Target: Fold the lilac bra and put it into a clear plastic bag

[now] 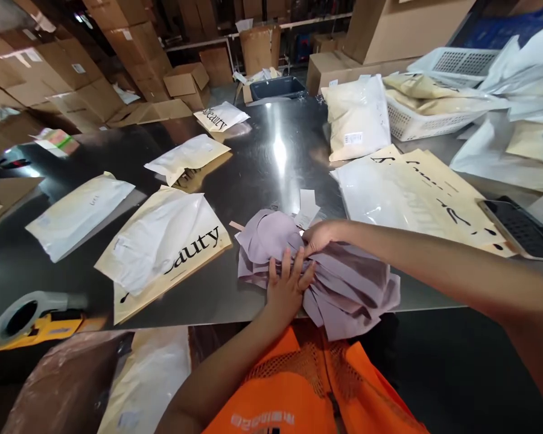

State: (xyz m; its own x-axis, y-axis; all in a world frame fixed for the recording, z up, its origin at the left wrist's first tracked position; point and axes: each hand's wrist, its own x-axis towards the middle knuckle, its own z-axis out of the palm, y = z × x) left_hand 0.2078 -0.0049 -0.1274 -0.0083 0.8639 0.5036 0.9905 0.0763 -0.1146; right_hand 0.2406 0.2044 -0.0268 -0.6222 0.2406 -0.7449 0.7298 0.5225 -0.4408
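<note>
A mauve garment with pleated folds [350, 286] lies bunched at the table's near edge, partly hanging over it. My left hand [286, 290] rests on its front with the fingers spread. Just above, my right hand [319, 236] is closed on the fabric, its fingertips partly tucked into the folds. White paper tags [306, 210] stick out behind the garment, beside my right hand. The exact kind of garment cannot be made out.
Left on the dark table [271, 169] lie several white and cream mailer bags [163, 238] and a tape dispenser [40, 319]. To the right are flat mailers [411, 193], a phone [518, 228] and a white basket [428, 117]. Cardboard boxes [136, 54] stand behind.
</note>
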